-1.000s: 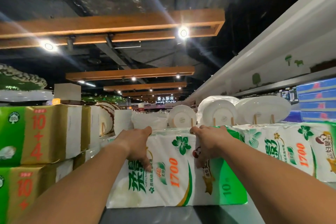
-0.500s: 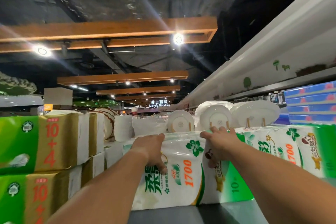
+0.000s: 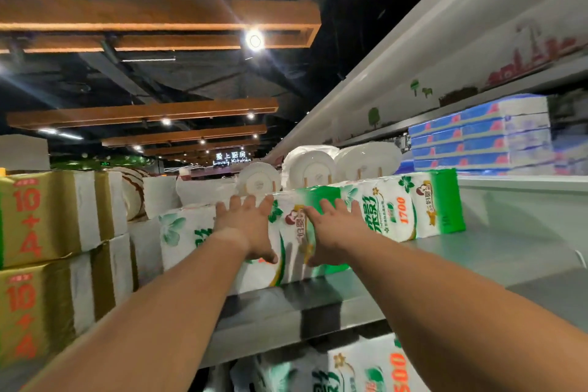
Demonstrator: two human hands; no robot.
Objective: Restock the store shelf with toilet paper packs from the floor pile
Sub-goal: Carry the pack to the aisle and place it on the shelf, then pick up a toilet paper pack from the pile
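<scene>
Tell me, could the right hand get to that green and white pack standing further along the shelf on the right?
Probably yes. The right hand lies flat on the front pack, and the further pack stands right beside it on the same shelf. Nothing stands between them, so a short slide sideways looks enough.

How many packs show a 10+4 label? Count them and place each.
2: the upper 10+4 pack at left, stacked on the lower 10+4 pack. More may hide behind.

Bare shelf (image 3: 509, 251) lying open right of the toilet paper pack (image 3: 410, 204), gold packs (image 3: 54, 216) walling its left, plates (image 3: 310, 165) standing behind
</scene>
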